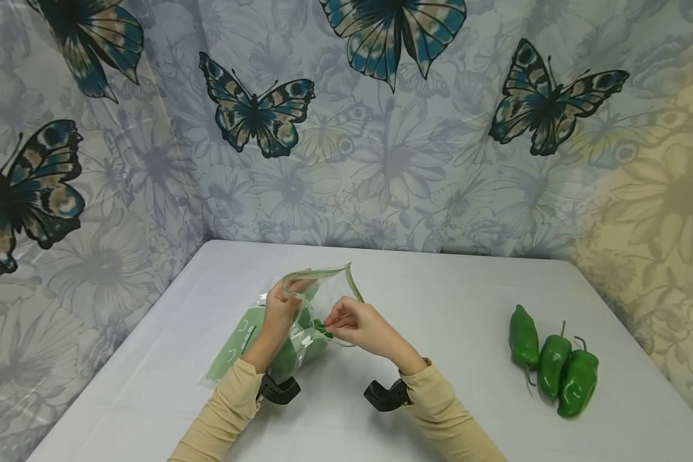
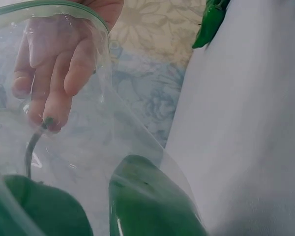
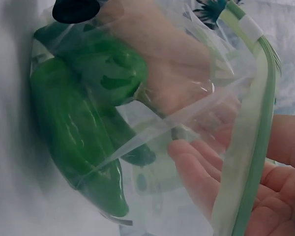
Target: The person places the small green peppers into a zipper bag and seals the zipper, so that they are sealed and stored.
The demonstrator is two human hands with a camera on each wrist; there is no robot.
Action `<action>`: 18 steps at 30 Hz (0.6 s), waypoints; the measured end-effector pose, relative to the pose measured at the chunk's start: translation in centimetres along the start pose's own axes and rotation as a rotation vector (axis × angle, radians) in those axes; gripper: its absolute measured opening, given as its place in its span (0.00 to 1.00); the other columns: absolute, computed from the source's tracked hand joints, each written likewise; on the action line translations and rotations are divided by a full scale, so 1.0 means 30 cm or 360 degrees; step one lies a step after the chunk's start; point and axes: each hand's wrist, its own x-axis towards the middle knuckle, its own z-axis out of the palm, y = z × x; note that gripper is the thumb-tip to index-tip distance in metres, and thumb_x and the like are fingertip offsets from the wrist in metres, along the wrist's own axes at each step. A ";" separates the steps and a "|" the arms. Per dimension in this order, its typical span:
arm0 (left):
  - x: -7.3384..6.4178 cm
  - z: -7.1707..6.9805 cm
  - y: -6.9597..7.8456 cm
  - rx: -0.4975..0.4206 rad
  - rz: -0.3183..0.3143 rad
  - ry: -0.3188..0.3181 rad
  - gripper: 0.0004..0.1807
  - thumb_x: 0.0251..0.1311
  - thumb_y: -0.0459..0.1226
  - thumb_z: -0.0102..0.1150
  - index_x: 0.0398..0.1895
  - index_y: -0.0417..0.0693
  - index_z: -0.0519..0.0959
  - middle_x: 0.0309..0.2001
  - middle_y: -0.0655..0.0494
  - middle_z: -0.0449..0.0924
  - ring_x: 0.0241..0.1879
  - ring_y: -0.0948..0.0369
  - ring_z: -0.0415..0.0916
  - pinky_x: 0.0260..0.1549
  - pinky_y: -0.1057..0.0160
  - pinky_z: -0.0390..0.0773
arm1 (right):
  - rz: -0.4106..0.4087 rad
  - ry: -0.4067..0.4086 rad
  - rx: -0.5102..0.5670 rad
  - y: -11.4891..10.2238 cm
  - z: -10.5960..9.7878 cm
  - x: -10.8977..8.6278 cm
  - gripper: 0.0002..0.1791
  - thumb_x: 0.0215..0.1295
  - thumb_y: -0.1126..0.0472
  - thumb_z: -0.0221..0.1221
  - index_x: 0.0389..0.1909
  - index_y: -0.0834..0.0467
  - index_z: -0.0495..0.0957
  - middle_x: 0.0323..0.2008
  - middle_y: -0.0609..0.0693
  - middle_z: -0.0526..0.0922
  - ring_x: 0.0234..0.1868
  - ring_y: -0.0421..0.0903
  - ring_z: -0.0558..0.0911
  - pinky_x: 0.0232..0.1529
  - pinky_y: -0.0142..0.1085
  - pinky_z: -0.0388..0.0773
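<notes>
A clear zip bag (image 1: 317, 343) with a pale green zip strip (image 3: 258, 147) stands with its mouth spread. Several green peppers (image 3: 78, 132) lie inside it, seen through the plastic. My left hand (image 1: 283, 311) grips the bag's rim on the left side, with the thumb towards me. Reaching through the mouth is my right hand (image 1: 355, 324). Its fingers (image 2: 54, 93) are extended inside the bag, and a fingertip touches the end of a pepper's stem (image 2: 32, 147). In the right wrist view the thumb stands apart from those fingers.
Three green peppers (image 1: 554, 359) lie together at the right of the white table (image 1: 439, 289). A flat, pale green package (image 1: 239, 340) lies left of and partly under the bag. Butterfly-printed cloth (image 1: 393, 160) hangs behind and beside the table.
</notes>
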 end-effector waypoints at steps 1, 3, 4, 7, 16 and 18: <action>0.000 0.000 0.001 0.0003 0.0000 -0.0004 0.28 0.43 0.55 0.61 0.46 0.50 0.76 0.45 0.57 0.78 0.45 0.62 0.74 0.51 0.67 0.64 | 0.0001 -0.0008 0.0001 -0.006 0.002 0.000 0.07 0.56 0.82 0.50 0.36 0.75 0.66 0.38 0.71 0.73 0.42 0.64 0.76 0.40 0.33 0.76; -0.001 -0.001 0.002 0.0001 0.0002 -0.0013 0.28 0.43 0.54 0.61 0.46 0.49 0.75 0.45 0.57 0.78 0.45 0.61 0.74 0.53 0.65 0.63 | 0.0002 -0.0017 -0.0003 -0.011 0.004 0.000 0.07 0.56 0.82 0.50 0.36 0.76 0.66 0.38 0.71 0.73 0.42 0.65 0.75 0.40 0.33 0.76; -0.001 -0.002 0.004 0.0002 0.0009 -0.0019 0.28 0.43 0.54 0.61 0.46 0.49 0.75 0.45 0.56 0.78 0.45 0.61 0.74 0.53 0.65 0.63 | -0.0009 -0.0020 -0.0011 -0.012 0.005 0.000 0.07 0.56 0.82 0.50 0.35 0.75 0.66 0.38 0.71 0.73 0.42 0.65 0.76 0.40 0.33 0.76; 0.000 -0.006 0.007 -0.0008 0.0021 -0.0020 0.27 0.44 0.53 0.61 0.46 0.48 0.76 0.45 0.56 0.78 0.45 0.61 0.74 0.41 0.72 0.67 | -0.0026 -0.0018 -0.0025 0.015 0.003 0.007 0.07 0.56 0.81 0.51 0.36 0.74 0.67 0.38 0.68 0.75 0.42 0.61 0.77 0.40 0.33 0.76; 0.004 -0.010 0.013 -0.0033 -0.0034 0.0005 0.27 0.43 0.54 0.61 0.46 0.51 0.76 0.43 0.56 0.79 0.45 0.61 0.74 0.12 0.72 0.52 | -0.0034 0.0038 -0.0027 0.079 -0.039 -0.003 0.08 0.58 0.75 0.55 0.38 0.70 0.68 0.38 0.62 0.77 0.41 0.57 0.78 0.39 0.34 0.77; -0.001 -0.012 0.015 -0.0007 -0.0065 0.0000 0.28 0.42 0.54 0.62 0.47 0.52 0.76 0.44 0.57 0.79 0.46 0.61 0.74 0.18 0.73 0.59 | -0.0009 0.0036 -0.0026 0.084 -0.048 -0.013 0.08 0.58 0.75 0.55 0.38 0.71 0.69 0.38 0.63 0.77 0.41 0.58 0.78 0.39 0.35 0.77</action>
